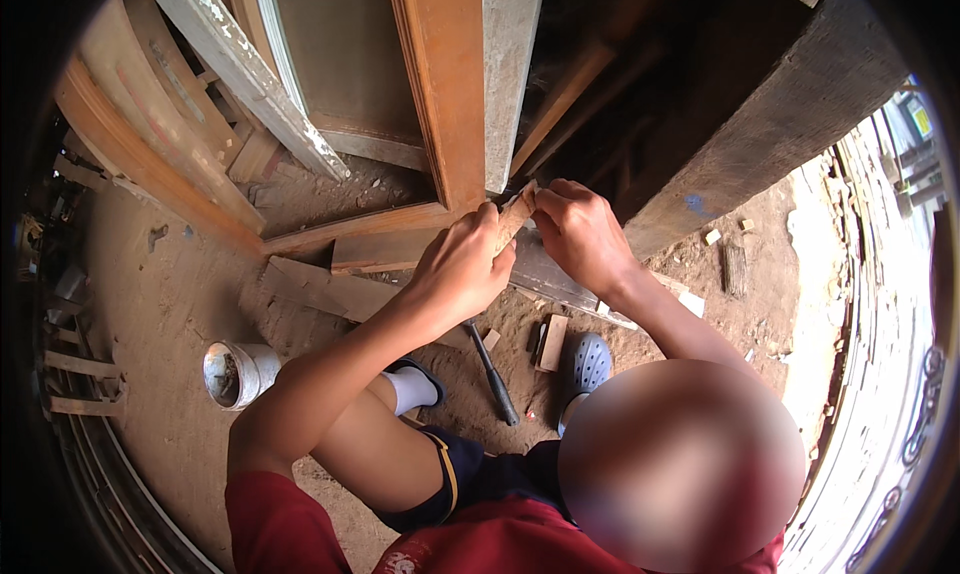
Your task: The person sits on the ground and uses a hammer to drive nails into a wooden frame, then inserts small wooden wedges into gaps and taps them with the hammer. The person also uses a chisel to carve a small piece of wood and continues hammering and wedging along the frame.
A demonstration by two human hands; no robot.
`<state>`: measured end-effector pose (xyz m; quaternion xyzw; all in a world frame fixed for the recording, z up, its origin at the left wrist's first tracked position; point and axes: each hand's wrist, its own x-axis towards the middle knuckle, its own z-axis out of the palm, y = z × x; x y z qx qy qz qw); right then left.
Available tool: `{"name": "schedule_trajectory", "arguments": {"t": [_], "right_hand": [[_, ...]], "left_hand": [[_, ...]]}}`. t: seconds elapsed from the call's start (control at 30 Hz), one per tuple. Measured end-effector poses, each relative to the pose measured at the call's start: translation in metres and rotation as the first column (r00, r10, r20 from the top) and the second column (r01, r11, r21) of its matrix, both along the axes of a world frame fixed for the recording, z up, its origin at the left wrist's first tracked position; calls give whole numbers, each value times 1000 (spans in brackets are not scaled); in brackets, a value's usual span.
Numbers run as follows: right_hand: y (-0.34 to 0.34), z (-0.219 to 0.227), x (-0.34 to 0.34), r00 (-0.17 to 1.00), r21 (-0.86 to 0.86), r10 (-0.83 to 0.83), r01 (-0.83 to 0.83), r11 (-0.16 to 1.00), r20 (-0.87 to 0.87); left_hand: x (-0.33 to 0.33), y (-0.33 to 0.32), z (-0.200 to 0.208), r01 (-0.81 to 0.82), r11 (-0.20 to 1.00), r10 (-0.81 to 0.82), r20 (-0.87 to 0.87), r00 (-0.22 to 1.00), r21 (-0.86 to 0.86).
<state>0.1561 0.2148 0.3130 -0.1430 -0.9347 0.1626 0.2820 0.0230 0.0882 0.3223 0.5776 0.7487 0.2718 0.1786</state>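
Note:
My left hand (465, 259) is closed around a short, rough piece of wood (516, 211), which sticks up past its fingers. My right hand (580, 224) is curled, with its fingers pinched at the upper end of that piece; whatever else they grip is too small to make out. Both hands are in front of the foot of an orange-brown wooden frame (450, 104) that leans upright. Below them, a tool with a black handle (495, 379) lies on the dirt, its head hidden. Beside it rests a small wooden block (551, 343).
A white bucket (262, 370) stands on the dirt floor to my left. Planks (330, 289) lie under the frames. A thick dark beam (740, 134) slants across the right. My clog-shod foot (590, 364) is near the block. A blurred patch covers the lower right.

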Motion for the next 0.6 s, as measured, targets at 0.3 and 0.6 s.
{"name": "schedule_trajectory", "arguments": {"t": [0.3,0.6], "right_hand": [[12,-12,11,998,-411,18,7,911,58],[39,-16,16,993,-996,118,-28,84,-18]], "left_hand": [[-8,1,-14,100,995,-101,-35,994,-25],[-12,8,-10,140,981,-139,-17,990,136]]}}
